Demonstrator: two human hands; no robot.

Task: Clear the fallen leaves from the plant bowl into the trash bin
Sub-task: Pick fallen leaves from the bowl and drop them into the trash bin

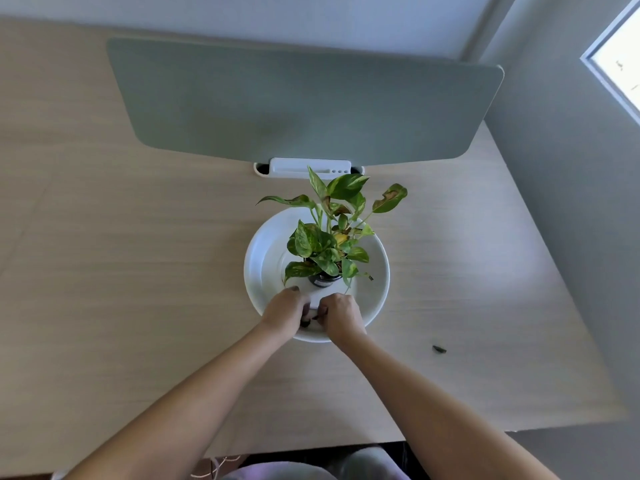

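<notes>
At the near edge of a white plant bowl (263,268), on a pale wooden desk (138,271), a person's two hands are meeting over the bowl's floor. The left hand (282,311) and right hand (341,315) are curling inward toward each other, fingers bent and nearly closed, and between them they are pinching what looks like one small dark fallen leaf (306,322); which hand is actually holding it is too hidden to tell. One potted plant (327,237) is standing in the bowl's centre, just beyond the knuckles, several of its leaves browning at the edges. One more dark scrap (439,348), probably another fallen leaf, is lying on the desk well to the right of the bowl. The visible parts of the bowl are looking clean, so the clearing seems well along, but no trash bin is showing anywhere, so the carrying and dropping appear to be left to do.
</notes>
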